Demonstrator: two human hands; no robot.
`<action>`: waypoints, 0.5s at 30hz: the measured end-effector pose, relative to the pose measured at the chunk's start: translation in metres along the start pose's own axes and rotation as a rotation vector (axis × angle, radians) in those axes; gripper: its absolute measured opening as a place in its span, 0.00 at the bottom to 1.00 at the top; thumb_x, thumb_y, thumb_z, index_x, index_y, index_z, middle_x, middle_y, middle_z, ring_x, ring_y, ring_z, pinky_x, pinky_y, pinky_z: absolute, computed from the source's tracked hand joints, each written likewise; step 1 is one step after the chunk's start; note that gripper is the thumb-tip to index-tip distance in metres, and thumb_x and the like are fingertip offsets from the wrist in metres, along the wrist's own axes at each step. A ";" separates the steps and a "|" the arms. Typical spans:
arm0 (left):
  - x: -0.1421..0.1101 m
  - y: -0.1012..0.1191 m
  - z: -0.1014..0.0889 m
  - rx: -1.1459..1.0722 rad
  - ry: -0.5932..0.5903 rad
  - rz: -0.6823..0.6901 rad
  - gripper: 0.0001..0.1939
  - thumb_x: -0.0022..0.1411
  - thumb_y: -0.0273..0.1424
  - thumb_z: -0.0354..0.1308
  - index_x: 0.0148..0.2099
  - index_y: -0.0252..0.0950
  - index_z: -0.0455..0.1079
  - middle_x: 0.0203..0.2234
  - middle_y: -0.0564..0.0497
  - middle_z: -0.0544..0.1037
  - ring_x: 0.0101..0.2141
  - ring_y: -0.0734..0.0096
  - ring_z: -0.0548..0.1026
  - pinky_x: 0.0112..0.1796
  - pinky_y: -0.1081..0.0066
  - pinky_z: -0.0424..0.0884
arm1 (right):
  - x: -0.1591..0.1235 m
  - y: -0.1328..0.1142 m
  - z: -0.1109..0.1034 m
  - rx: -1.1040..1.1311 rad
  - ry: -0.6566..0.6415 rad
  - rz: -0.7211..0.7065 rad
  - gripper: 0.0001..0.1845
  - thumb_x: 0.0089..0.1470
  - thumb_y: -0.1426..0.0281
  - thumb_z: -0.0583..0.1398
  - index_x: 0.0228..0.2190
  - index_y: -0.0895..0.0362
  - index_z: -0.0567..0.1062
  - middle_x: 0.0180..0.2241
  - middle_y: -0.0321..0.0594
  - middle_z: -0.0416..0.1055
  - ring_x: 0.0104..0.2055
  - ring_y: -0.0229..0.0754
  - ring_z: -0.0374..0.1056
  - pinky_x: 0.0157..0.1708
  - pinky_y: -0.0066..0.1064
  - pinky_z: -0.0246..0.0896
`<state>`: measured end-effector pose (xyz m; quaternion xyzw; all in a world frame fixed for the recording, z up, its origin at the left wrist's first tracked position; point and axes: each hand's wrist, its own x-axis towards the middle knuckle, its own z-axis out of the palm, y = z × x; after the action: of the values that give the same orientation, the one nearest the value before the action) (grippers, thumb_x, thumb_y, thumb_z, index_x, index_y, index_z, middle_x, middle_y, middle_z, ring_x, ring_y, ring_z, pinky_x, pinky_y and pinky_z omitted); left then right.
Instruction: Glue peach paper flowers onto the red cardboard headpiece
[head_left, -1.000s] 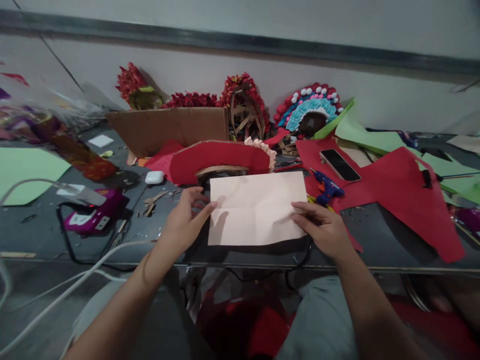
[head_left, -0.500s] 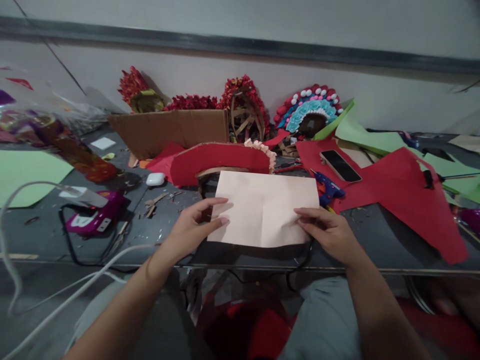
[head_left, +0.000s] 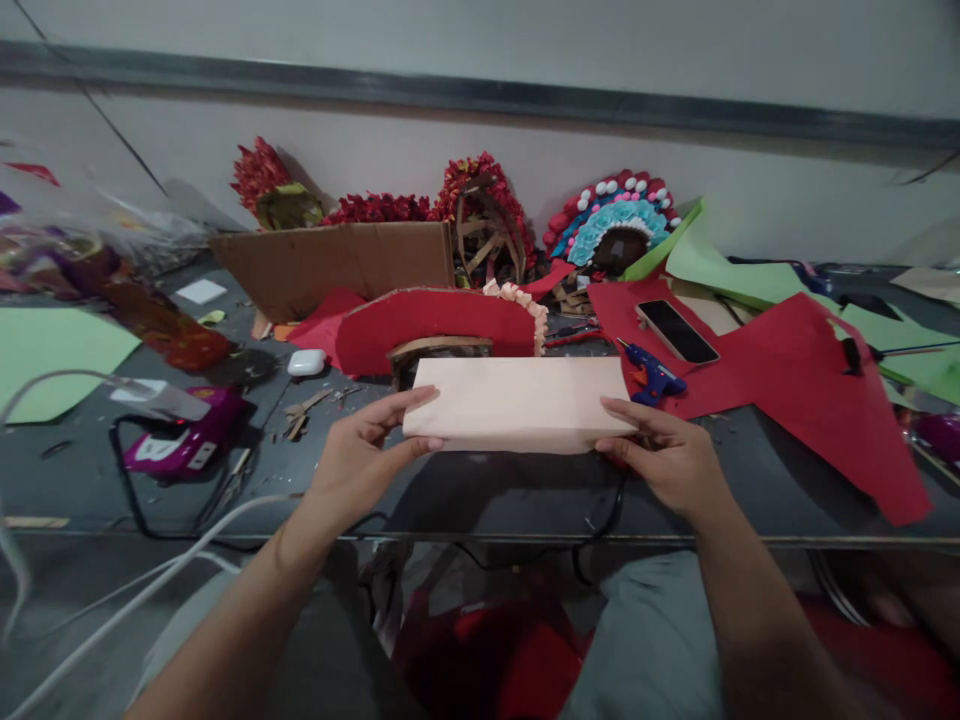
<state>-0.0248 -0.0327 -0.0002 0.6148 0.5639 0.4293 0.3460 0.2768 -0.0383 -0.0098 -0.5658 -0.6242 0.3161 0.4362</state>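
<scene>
A pale peach sheet of paper is held up above the front of the table, bent along its length so that its lower part curves under. My left hand pinches its left end between thumb and fingers. At the right end, my right hand grips it the same way. Just behind the paper lies a red arched cardboard piece, with a ruffled peach trim along its right edge. The paper hides part of that piece's lower side.
A blue glue gun and a phone lie right of the paper on red sheets. At left are a purple power adapter with cables and a white earbud case. Decorated arches and cardboard stand against the wall.
The paper lay nearly flat and showed a taller face with a middle crease; now it is bent over lengthwise into a narrower strip. Both hands keep hold of its ends.
</scene>
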 end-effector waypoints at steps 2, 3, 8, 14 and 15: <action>-0.001 0.000 -0.001 0.073 0.034 0.060 0.18 0.48 0.36 0.65 0.42 0.36 0.74 0.38 0.47 0.79 0.38 0.63 0.76 0.39 0.65 0.73 | -0.001 -0.002 0.001 -0.052 0.033 -0.051 0.16 0.42 0.64 0.64 0.37 0.52 0.78 0.35 0.39 0.76 0.34 0.43 0.72 0.36 0.35 0.69; -0.001 0.000 -0.001 0.123 0.047 0.114 0.13 0.50 0.35 0.63 0.40 0.37 0.74 0.35 0.49 0.79 0.37 0.64 0.76 0.39 0.66 0.72 | -0.001 -0.002 0.001 -0.090 0.045 -0.090 0.13 0.44 0.66 0.63 0.36 0.51 0.78 0.34 0.39 0.77 0.34 0.43 0.72 0.36 0.34 0.69; -0.001 -0.002 0.000 0.426 0.138 0.439 0.05 0.56 0.29 0.56 0.30 0.39 0.73 0.31 0.51 0.74 0.34 0.68 0.73 0.37 0.68 0.69 | 0.000 -0.006 0.005 -0.304 0.142 -0.396 0.08 0.49 0.73 0.59 0.31 0.52 0.78 0.32 0.39 0.73 0.35 0.41 0.69 0.36 0.35 0.65; -0.008 0.005 0.012 0.799 0.153 0.567 0.04 0.55 0.29 0.58 0.36 0.40 0.71 0.43 0.47 0.75 0.44 0.58 0.71 0.52 0.51 0.55 | -0.002 -0.009 0.013 -0.461 0.178 -0.570 0.06 0.50 0.73 0.60 0.30 0.53 0.78 0.36 0.42 0.66 0.40 0.43 0.63 0.39 0.39 0.61; -0.011 0.007 0.017 0.812 0.125 0.583 0.07 0.56 0.29 0.57 0.40 0.40 0.71 0.43 0.48 0.76 0.44 0.59 0.72 0.53 0.51 0.53 | -0.003 -0.010 0.015 -0.466 0.156 -0.599 0.06 0.50 0.74 0.60 0.30 0.53 0.78 0.36 0.43 0.66 0.40 0.43 0.63 0.40 0.39 0.61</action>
<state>-0.0067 -0.0435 -0.0017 0.8049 0.5100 0.2899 -0.0899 0.2587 -0.0414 -0.0081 -0.4649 -0.7818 -0.0197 0.4151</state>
